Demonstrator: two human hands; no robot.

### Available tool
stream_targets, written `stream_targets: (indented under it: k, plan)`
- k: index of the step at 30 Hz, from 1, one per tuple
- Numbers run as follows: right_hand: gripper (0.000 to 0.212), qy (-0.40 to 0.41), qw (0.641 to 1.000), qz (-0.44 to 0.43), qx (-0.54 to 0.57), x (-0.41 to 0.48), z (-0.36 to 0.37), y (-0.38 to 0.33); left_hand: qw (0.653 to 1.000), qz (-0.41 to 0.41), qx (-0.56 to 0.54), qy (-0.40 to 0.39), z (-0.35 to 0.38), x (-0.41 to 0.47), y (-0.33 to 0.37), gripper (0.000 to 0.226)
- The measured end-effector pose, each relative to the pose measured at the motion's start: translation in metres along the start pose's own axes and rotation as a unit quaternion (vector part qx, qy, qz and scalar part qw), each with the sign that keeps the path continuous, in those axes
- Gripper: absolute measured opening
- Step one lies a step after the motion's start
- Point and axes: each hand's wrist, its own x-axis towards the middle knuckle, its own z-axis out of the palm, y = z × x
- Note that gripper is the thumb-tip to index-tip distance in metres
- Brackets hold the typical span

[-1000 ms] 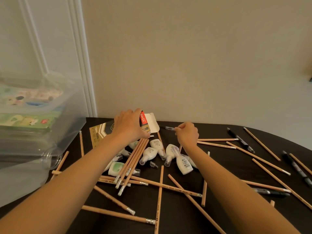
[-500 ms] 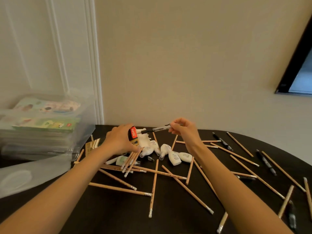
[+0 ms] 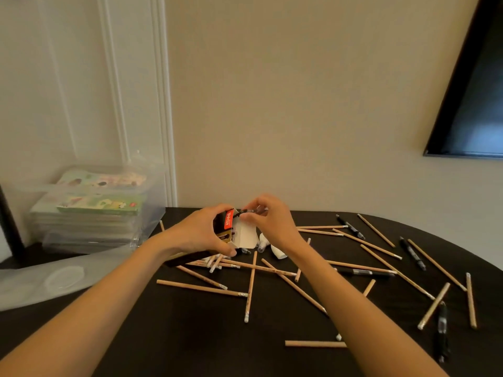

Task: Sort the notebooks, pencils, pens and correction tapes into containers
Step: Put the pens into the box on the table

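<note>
Left hand (image 3: 200,234) grips open box (image 3: 228,224), right hand (image 3: 270,225) pinches pen (image 3: 249,211) at its mouth; clear bin (image 3: 156,213), 9 o'clock, holds notebooks (image 3: 100,207).

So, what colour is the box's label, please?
The label is red with white lettering; head view.

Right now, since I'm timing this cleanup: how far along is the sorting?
Looks done: notebooks sit stacked in the clear container. In hand: the left hand holds a small box while the right hand pinches a black pen at its mouth. Left: many pencils, several pens and correction tapes lie loose on the table.
</note>
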Motion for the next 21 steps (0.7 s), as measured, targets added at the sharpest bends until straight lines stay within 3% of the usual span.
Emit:
stream_targets:
  k: [12, 18, 21]
  plan:
    - [0.013, -0.032, 0.999, 0.011, -0.007, -0.020, -0.003, -0.007, 0.999, 0.012, -0.004, -0.031, -0.004, -0.014, 0.001, 0.088]
    - [0.018, -0.099, 0.993, 0.017, -0.056, -0.016, 0.005, -0.020, 0.999, 0.022, 0.007, -0.036, 0.000, -0.014, 0.005, 0.090]
    - [0.021, -0.133, 0.991, 0.026, -0.019, -0.020, -0.002, -0.022, 0.999, 0.011, 0.000, -0.039, -0.001, -0.015, 0.001, 0.089]
